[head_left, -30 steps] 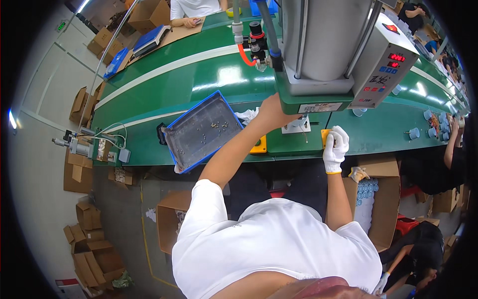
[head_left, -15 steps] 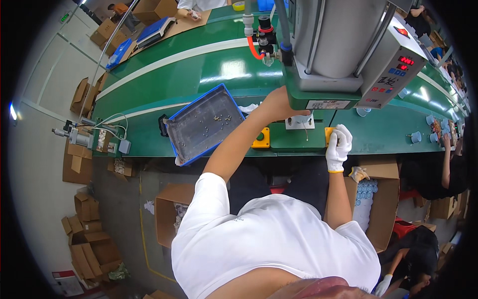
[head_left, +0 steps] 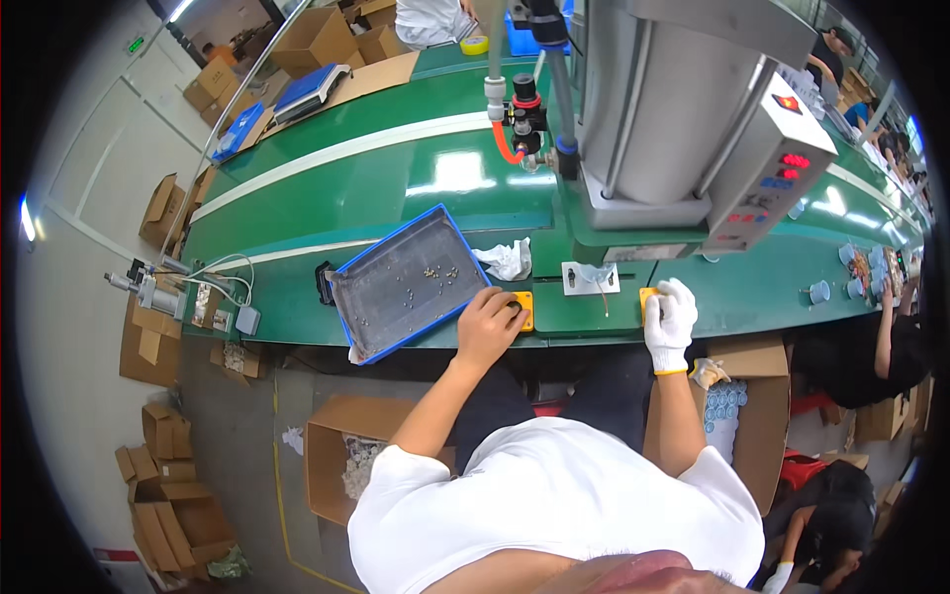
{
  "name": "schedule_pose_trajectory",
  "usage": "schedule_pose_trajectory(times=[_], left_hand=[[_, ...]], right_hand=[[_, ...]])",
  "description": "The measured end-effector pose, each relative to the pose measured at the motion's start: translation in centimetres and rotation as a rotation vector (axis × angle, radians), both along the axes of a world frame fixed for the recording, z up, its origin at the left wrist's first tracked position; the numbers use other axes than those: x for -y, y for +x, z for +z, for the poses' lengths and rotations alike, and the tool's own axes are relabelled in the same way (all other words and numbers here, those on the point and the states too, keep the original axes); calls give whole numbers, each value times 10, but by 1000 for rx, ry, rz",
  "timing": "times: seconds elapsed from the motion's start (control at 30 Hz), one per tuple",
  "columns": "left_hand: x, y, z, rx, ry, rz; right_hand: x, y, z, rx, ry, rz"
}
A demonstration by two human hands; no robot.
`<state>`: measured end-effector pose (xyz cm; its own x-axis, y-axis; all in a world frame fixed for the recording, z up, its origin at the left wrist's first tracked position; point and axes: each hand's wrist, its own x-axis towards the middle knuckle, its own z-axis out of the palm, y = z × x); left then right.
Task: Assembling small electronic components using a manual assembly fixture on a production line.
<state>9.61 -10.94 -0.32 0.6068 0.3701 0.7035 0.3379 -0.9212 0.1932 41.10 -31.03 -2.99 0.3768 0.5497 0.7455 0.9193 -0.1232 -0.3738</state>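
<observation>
The bench (head_left: 381,178) is smooth and glossy, mirroring the lights. The press cylinder (head_left: 668,109) looks like satin grey metal, with shinier metal rods (head_left: 627,114). The yellow button boxes (head_left: 525,311) look like smooth plastic. The tray (head_left: 384,285) has a plastic-looking rim and a dull, scuffed bottom. The glove (head_left: 671,327) is matt cloth, the shirt (head_left: 554,480) soft cloth, the cartons (head_left: 315,42) matt cardboard.
</observation>
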Motion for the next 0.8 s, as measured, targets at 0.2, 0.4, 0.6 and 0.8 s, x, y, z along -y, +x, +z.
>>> schedule_pose_trajectory(times=[0.2,0.4,0.6,0.8], left_hand=[[-60,-23,11,38,-370,85],[-127,-55,-23,-164,-417,296],[-134,-52,-24,-313,-618,251],[-140,-48,-32,-343,-459,245]], right_hand=[[9,-8,-18,-326,82,7],[4,-22,-26,-320,85,-64],[9,-20,-22,-248,61,-25],[9,-22,-28,-265,85,-56]])
